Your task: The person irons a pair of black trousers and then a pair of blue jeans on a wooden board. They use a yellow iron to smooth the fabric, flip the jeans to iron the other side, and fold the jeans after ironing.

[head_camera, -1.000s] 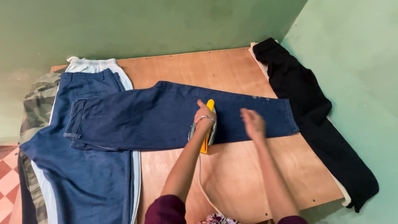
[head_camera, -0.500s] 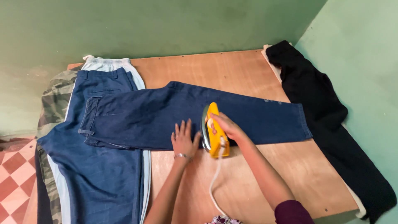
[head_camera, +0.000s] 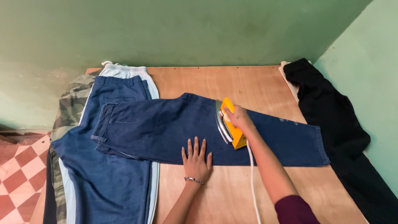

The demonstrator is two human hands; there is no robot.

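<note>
Right grip [head_camera: 237, 117] closes around a yellow iron [head_camera: 229, 123] tilted on dark blue jeans [head_camera: 166, 126] spread across the wooden counter [head_camera: 232, 81]; left grip [head_camera: 196, 159] lies flat, fingers spread, pressing the jeans' near edge; black trousers [head_camera: 331, 120] lie alongside.

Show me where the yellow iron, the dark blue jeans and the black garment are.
yellow iron [head_camera: 233, 124]: head view, yellow body.
dark blue jeans [head_camera: 166, 124]: head view, upper leg.
black garment [head_camera: 327, 108]: head view, middle fold.

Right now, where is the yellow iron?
The yellow iron sits mid-frame on the dark blue jeans, gripped by the right hand, just right of the flat left hand.
</note>
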